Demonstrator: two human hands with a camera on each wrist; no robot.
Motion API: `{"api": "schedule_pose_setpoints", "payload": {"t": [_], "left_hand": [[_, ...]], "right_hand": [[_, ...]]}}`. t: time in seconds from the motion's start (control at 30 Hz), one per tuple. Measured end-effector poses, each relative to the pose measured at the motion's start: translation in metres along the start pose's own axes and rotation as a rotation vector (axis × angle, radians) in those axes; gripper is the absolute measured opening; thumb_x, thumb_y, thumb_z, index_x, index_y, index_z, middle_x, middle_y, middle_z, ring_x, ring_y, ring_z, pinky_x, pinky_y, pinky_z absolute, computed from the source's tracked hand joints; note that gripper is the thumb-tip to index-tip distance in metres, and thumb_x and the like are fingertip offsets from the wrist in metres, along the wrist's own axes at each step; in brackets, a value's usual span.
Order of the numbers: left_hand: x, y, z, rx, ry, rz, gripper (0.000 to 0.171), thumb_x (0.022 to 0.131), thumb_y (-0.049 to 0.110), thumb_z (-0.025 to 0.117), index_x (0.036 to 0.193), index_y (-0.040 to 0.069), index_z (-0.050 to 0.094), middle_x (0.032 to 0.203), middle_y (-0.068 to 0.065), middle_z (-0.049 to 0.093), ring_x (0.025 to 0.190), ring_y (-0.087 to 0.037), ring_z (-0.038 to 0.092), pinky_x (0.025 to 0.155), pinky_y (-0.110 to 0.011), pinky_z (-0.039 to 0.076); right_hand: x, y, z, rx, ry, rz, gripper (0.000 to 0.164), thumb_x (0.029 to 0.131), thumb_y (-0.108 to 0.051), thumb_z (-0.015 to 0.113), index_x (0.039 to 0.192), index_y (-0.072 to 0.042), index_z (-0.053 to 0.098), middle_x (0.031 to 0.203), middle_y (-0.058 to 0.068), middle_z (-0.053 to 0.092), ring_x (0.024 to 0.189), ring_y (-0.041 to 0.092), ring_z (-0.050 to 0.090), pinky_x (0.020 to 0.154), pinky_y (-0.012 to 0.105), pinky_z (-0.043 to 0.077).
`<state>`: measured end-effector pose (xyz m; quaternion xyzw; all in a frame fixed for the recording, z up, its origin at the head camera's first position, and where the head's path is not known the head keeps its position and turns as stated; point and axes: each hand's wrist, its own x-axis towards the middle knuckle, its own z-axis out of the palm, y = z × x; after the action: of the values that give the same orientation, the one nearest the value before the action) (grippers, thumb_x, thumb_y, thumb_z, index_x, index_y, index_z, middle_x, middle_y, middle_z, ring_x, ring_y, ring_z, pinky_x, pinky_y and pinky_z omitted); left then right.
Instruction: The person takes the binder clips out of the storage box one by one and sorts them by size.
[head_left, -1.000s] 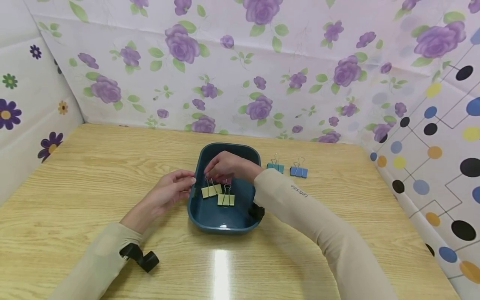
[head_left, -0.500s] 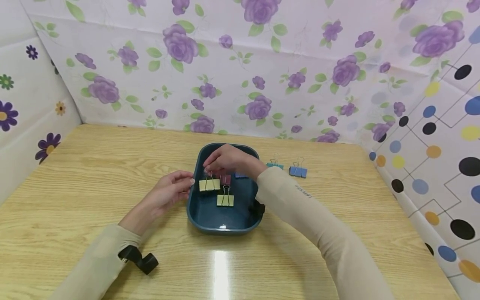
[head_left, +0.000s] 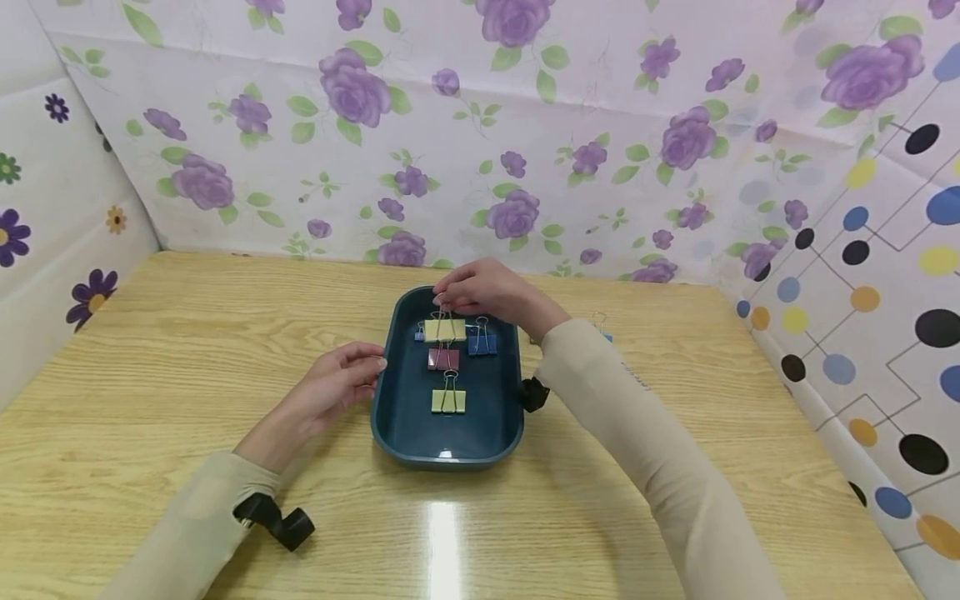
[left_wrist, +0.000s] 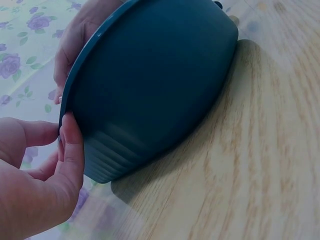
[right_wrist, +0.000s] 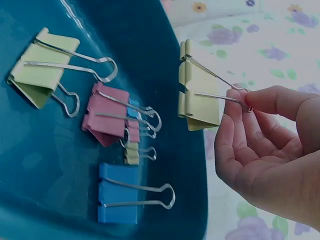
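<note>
My right hand [head_left: 491, 292] pinches a large yellow binder clip [head_left: 445, 331] by its wire handle, holding it up over the far end of a dark teal plastic tub [head_left: 447, 461]. Thumb and fingertips meet on the handle in the right wrist view, with the clip's body hanging free. Inside the tub are another yellow binder clip [right_wrist: 45, 67], a dark pink one [right_wrist: 106, 114], a blue one [right_wrist: 118, 194] and several small clips [right_wrist: 132, 131]. My left hand [left_wrist: 45, 175] grips the tub's left rim between thumb and fingers.
A blue binder clip [head_left: 607, 337] lies on the wooden table [head_left: 660, 367] right of the tub, mostly behind the right sleeve. Flowered cloth [head_left: 360, 167] stands behind the table, and a dotted cloth [head_left: 885, 333] along the right. Black wrist cameras [head_left: 277, 521] sit on both forearms.
The right hand has lifted the yellow binder clip and carried it toward the tub's far end, uncovering the pink and blue clips. The left hand has stayed at the rim.
</note>
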<state>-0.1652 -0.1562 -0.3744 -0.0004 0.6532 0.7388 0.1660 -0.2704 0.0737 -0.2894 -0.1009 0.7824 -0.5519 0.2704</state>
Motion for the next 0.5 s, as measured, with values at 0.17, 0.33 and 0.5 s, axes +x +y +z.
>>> {"api": "schedule_pose_setpoints", "payload": {"t": [0.17, 0.33, 0.5], "left_hand": [[-0.001, 0.000, 0.000, -0.004, -0.001, 0.001, 0.034, 0.099, 0.009, 0.054, 0.126, -0.008, 0.041, 0.094, -0.003, 0.056, 0.077, -0.011, 0.057, 0.070, -0.023, 0.051], [-0.001, 0.000, 0.000, -0.007, -0.003, 0.005, 0.034, 0.099, 0.009, 0.053, 0.126, -0.008, 0.041, 0.093, -0.003, 0.056, 0.077, -0.010, 0.057, 0.069, -0.023, 0.051], [-0.001, 0.000, 0.000, -0.013, -0.012, 0.010, 0.033, 0.099, 0.008, 0.053, 0.125, -0.008, 0.041, 0.092, -0.002, 0.056, 0.077, -0.010, 0.056, 0.069, -0.023, 0.050]], "right_hand": [[-0.002, 0.003, -0.017, 0.064, 0.066, -0.017, 0.025, 0.094, -0.005, 0.062, 0.117, 0.006, 0.063, 0.115, 0.022, 0.064, 0.087, 0.018, 0.065, 0.083, 0.029, 0.052], [-0.006, 0.008, -0.040, 0.098, 0.113, -0.050, 0.026, 0.095, -0.003, 0.060, 0.118, 0.008, 0.062, 0.111, 0.019, 0.067, 0.093, 0.022, 0.066, 0.093, 0.036, 0.049], [-0.016, 0.012, -0.066, 0.132, 0.183, -0.068, 0.026, 0.095, -0.002, 0.059, 0.120, 0.008, 0.061, 0.104, 0.013, 0.069, 0.094, 0.022, 0.066, 0.095, 0.037, 0.047]]}}
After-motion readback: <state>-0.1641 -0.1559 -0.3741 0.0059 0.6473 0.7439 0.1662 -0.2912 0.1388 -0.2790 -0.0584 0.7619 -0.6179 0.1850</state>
